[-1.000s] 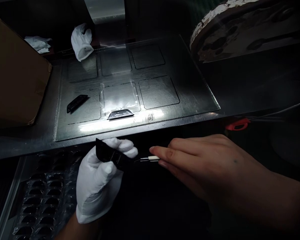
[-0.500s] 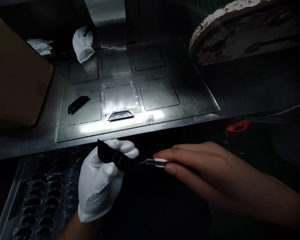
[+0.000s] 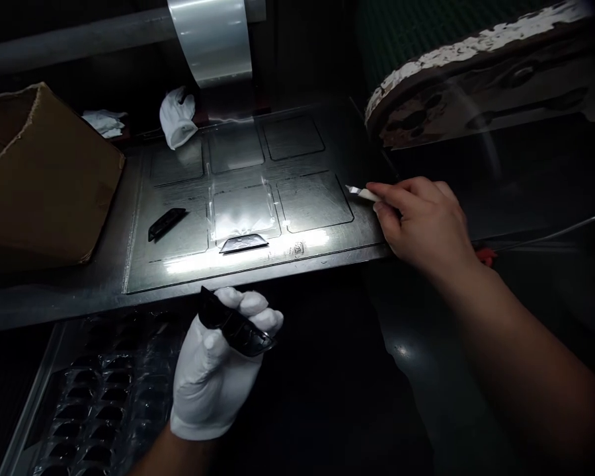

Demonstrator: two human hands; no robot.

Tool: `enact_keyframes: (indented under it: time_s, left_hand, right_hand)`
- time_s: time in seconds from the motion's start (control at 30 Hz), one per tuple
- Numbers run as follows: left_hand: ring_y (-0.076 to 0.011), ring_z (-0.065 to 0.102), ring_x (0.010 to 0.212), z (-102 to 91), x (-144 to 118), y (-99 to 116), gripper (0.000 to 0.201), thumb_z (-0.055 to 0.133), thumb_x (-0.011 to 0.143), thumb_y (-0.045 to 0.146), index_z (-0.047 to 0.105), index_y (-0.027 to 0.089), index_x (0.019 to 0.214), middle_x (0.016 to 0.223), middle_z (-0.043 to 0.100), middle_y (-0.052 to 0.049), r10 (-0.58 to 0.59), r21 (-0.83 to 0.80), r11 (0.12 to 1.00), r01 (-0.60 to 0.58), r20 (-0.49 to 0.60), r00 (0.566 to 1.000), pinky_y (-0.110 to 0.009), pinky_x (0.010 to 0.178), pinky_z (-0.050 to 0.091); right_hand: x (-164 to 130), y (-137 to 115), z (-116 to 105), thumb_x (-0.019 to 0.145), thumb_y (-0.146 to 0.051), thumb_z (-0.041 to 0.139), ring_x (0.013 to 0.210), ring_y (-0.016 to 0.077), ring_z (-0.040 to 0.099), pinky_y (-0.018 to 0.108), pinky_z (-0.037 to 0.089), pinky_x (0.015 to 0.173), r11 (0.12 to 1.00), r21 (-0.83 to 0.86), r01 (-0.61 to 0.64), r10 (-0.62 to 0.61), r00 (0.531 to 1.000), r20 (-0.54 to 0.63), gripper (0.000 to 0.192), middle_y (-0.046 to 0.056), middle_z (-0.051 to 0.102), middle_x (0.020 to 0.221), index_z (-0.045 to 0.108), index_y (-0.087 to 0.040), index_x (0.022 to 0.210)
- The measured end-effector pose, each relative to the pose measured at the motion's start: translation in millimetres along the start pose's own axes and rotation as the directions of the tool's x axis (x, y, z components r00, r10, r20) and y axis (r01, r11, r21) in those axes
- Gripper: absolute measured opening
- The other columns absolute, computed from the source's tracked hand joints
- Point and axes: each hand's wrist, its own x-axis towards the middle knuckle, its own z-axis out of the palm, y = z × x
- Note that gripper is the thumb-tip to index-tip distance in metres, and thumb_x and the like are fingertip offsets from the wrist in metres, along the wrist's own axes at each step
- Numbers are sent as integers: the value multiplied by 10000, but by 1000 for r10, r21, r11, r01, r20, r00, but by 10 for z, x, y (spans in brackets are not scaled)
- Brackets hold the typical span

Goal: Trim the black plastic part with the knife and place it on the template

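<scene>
Holding the black part point(image 3: 235, 327): gloved left hand point(image 3: 215, 387), thumb and fingers clamped around it.
Pale-handled tool point(image 3: 369, 194): pinched in the bare right hand point(image 3: 429, 221), well apart from the left.
Clear sheet point(image 3: 322, 205): beyond the left hand, its small mark unreadable.
Wrapped pieces point(image 3: 69, 430): left of the left hand.
Cardboard box point(image 3: 54, 192): beyond the left hand, farther left.

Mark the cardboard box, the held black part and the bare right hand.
Cardboard box point(image 3: 54, 192), head view, side wall.
Held black part point(image 3: 235, 328), head view, middle.
Bare right hand point(image 3: 430, 225), head view, back of hand.
</scene>
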Motion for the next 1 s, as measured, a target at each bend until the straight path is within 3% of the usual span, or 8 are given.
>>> enact_keyframes:
  time_s: [0.17, 0.27, 0.4, 0.5, 0.7, 0.83, 0.9, 1.0]
  left_hand:
    - [-131, 736, 965, 1, 34, -56, 248, 831, 884, 367, 760, 265, 1099, 1047, 751, 13, 12, -8, 1000, -12, -17, 1000, -302, 1040, 590]
    - [-173, 738, 1020, -1, 54, -95, 223, 805, 899, 351, 764, 266, 1101, 1075, 760, -1, 44, 50, 998, -41, -48, 998, -395, 1115, 561]
    - [-198, 749, 1080, -2, 76, -137, 228, 802, 896, 338, 775, 291, 1117, 1143, 784, -11, 88, 111, 991, -75, -111, 990, -366, 1091, 574]
    - [-182, 757, 1076, -18, 74, -137, 227, 821, 883, 355, 793, 288, 1099, 1124, 806, -17, 173, 250, 958, -137, -126, 977, -261, 1004, 599]
    - [-268, 792, 1006, -113, 27, -52, 266, 883, 811, 361, 829, 266, 1053, 1085, 829, -73, 235, 571, 816, -89, -187, 954, -341, 945, 651]
    - [-301, 781, 1079, -148, 52, 105, 395, 818, 877, 416, 774, 275, 1243, 1219, 801, -102, 265, 666, 741, -82, -179, 947, -381, 973, 652]
    - [-282, 762, 1141, -175, 115, 228, 365, 746, 948, 382, 737, 295, 1303, 1284, 779, -80, 369, 699, 702, -140, -188, 910, -381, 1017, 635]
    - [-263, 763, 1131, -243, 287, 421, 231, 715, 979, 290, 779, 272, 1201, 1202, 803, -47, 589, 805, 535, -255, -140, 796, -411, 1060, 614]
  right_hand:
    - [23, -51, 5, 1004, -297, 592, 1199, 410, 590, 587, 496, 1036, 1000, 30, 2, 1, 997, -76, 414, 173, 676, 1283, 706, -212, 1392]
    - [-123, -372, -251, 1018, -326, 622, 1134, 360, 636, 510, 543, 958, 959, 266, 96, -79, 994, -74, 354, 173, 661, 1240, 701, -188, 1334]
    - [-440, -1013, -583, 1016, -217, 646, 911, 202, 667, 325, 551, 785, 656, 713, 249, -376, 927, 22, 168, 70, 692, 1022, 713, -194, 1169]
    - [-584, -1345, -598, 1014, -169, 620, 795, 153, 628, 283, 502, 691, 549, 801, 240, -467, 883, 55, 126, 44, 680, 921, 721, -152, 1088]
    - [-567, -1436, -411, 956, -162, 606, 679, 112, 559, 255, 416, 597, 547, 825, 145, -492, 853, 176, 86, 2, 632, 815, 684, -153, 921]
    - [-308, -1335, -349, 1001, -207, 569, 703, 122, 567, 252, 425, 628, 576, 791, 206, -529, 832, 168, 110, 8, 639, 840, 654, -173, 940]
    - [-55, -1292, -308, 1037, -225, 539, 724, 133, 581, 269, 422, 649, 670, 684, 289, -527, 834, 164, 144, 25, 660, 888, 656, -168, 973]
    - [381, -1310, -232, 1071, -251, 502, 735, 159, 601, 306, 369, 630, 796, 386, 466, -573, 786, 233, 204, 44, 683, 939, 670, -152, 1012]
